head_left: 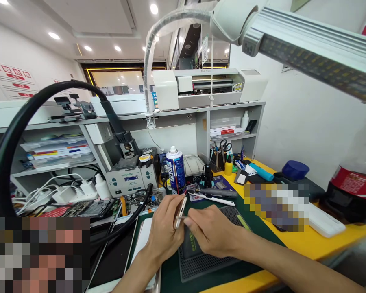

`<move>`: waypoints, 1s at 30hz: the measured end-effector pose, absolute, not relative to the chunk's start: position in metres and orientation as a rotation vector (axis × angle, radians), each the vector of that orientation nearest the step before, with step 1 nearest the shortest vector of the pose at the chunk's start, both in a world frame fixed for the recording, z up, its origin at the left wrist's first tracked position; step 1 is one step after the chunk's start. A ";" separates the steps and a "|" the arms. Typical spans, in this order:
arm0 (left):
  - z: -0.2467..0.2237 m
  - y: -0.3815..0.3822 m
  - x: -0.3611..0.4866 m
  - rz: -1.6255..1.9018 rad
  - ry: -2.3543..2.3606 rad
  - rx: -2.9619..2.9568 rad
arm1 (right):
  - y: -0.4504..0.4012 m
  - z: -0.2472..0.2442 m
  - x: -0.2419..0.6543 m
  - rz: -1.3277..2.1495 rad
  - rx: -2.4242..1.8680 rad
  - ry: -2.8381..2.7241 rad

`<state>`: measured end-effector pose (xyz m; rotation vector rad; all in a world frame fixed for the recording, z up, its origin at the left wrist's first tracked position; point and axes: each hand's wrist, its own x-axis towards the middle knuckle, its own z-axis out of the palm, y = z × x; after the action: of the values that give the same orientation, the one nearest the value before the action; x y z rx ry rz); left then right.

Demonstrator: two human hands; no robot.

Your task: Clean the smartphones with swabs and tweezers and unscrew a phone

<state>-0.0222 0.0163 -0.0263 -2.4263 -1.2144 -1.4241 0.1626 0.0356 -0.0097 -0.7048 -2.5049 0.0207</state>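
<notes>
My left hand (166,228) is wrapped round a thin, light-coloured smartphone (181,212), held up on edge so its narrow side and one end face me. My right hand (212,230) is closed in a pinch beside the phone's lower end. From its thumb and finger a thin, metallic-looking piece (182,218) reaches to that end; it is too small to name. Both hands are above a dark grey textured work pad (201,266), which lies on a green mat (244,266).
Behind my hands stands a blue spray can (176,173). A white-bodied pen-like tool (215,198) lies near it. At left are a grey soldering or hot-air station (131,179), circuit boards and a black hose (6,134). A lamp (311,49) hangs overhead; a cola bottle (350,187) stands right.
</notes>
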 end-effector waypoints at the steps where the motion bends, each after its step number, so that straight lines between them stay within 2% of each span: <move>1: -0.026 0.016 -0.022 -1.425 -1.221 -2.419 | 0.036 -0.009 0.163 0.026 -0.776 -2.465; 4: -0.027 0.017 -0.022 -1.419 -1.226 -2.418 | 0.037 -0.007 0.163 0.065 -0.878 -2.409; 8: -0.028 0.016 -0.023 -1.415 -1.186 -2.439 | 0.034 -0.008 0.162 0.062 -0.684 -2.531; 13: -0.026 0.015 -0.021 -1.425 -1.196 -2.424 | 0.035 -0.007 0.163 0.066 -0.875 -2.409; 18: -0.027 0.014 -0.022 -1.427 -1.165 -2.449 | 0.033 -0.009 0.162 0.050 -0.656 -2.533; 23: -0.027 0.014 -0.022 -1.440 -1.188 -2.428 | 0.033 -0.010 0.162 0.026 -0.800 -2.438; 27: -0.027 0.016 -0.022 -1.441 -1.171 -2.447 | 0.032 -0.011 0.161 -0.002 -0.640 -2.535; 30: -0.027 0.015 -0.022 -1.444 -1.181 -2.430 | 0.032 -0.010 0.161 -0.022 -0.721 -2.492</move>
<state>-0.0223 0.0155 -0.0265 -2.4301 -1.1811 -1.4436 0.1610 0.0321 -0.0103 -0.7207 -2.4919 -0.0217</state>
